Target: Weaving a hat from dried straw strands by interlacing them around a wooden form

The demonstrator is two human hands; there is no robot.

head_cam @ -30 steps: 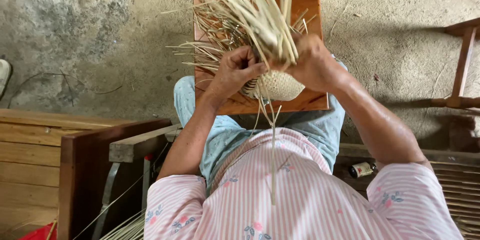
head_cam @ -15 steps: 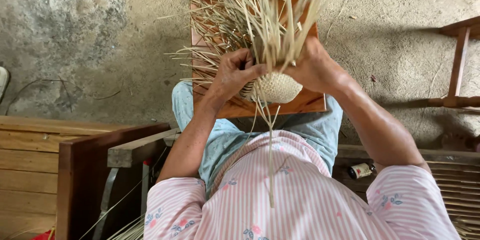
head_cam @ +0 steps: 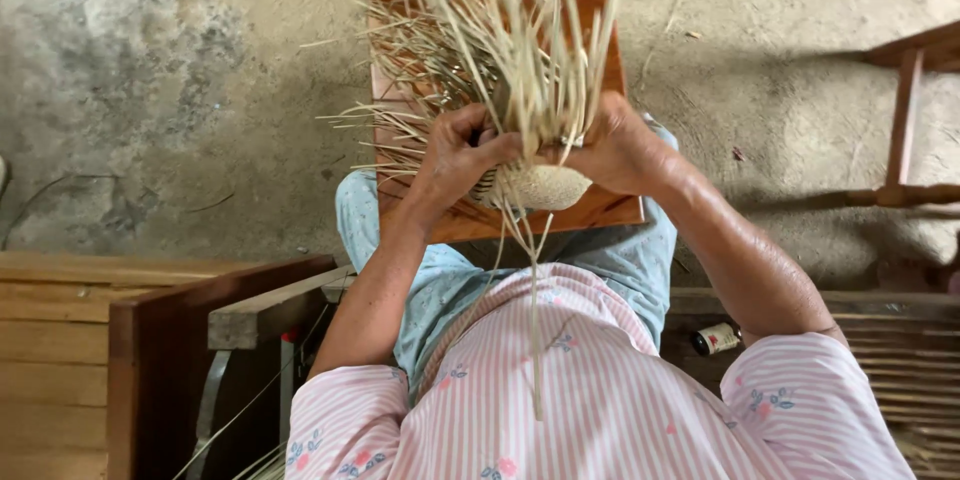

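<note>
In the head view, the left hand [head_cam: 455, 155] and right hand [head_cam: 610, 145] meet over the lap, and both are closed in a grip on the same piece: a small, pale woven dome [head_cam: 540, 187] with a fan of loose straw strands [head_cam: 510, 40] rising from it. The left fingers curl over the dome's near-left edge, with the thumb pressing towards the right hand; the right hand clasps the far-right side, its fingers mostly hidden behind the strands. The dome sits just below the point where the two grips meet, above a reddish wooden board [head_cam: 600, 210] that lies across the knees, though whether it touches the board cannot be told. The woven piece's long axis runs away from the body: its rounded, closed end points back towards the chest, and the free strands splay outward beyond the grip, over the board's far end. A few thin strands [head_cam: 535, 320] trail from under the grip down over the striped pink shirt [head_cam: 600, 400]. As a judgement, the risk lies in the crowded loose ends: with so many crossing close to the fingers, a wrong strand could be caught, or a dry one could kink or snap under a hard pinch; a slackened hold could let the tight weave loosen.
</note>
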